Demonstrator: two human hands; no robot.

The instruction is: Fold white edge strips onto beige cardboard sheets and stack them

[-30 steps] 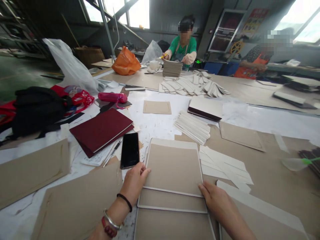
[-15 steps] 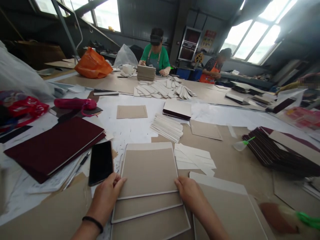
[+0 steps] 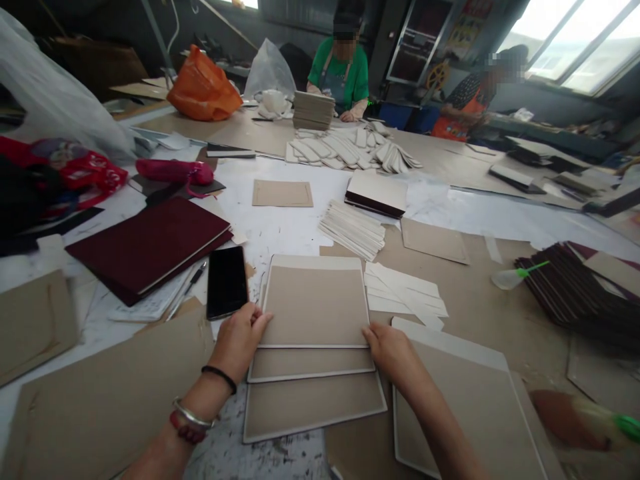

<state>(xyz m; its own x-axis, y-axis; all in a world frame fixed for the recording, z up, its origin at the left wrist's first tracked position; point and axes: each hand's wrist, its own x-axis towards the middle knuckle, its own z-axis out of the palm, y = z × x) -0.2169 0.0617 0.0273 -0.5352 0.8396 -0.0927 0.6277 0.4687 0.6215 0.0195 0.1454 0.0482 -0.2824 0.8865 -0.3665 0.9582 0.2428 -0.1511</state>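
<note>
The top board point(image 3: 315, 307), a beige panel with a pale band along its far end, lies in front of the person on the worktable point(image 3: 280, 230), overlapping a middle board point(image 3: 310, 365) and a lower board point(image 3: 315, 407) whose near ends show in steps beneath it. The lowest of these sits slightly askew. The left hand point(image 3: 243, 337) pinches the top board's left edge, thumb on the upper face and fingers curled at the side; the right hand point(image 3: 393, 347) pinches the opposite edge in much the same way, its fingertips partly hidden. Just beyond the left hand lies a phone point(image 3: 227, 283), with a pen point(image 3: 193, 283) and a maroon folder point(image 3: 150, 247) further left. Near the board's far right corner are loose pale strips point(image 3: 407, 293), and beyond them a fanned bundle of strips point(image 3: 353, 230). Another banded board point(image 3: 450, 393) lies to the right, partly covered by the right forearm. Further right, a small squeeze bottle point(image 3: 507, 279) with a green nozzle rests beside a stack of dark maroon covers point(image 3: 560, 287). Across the table, a co-worker in green point(image 3: 320, 63) sits behind a stack of boards point(image 3: 313, 111).
</note>
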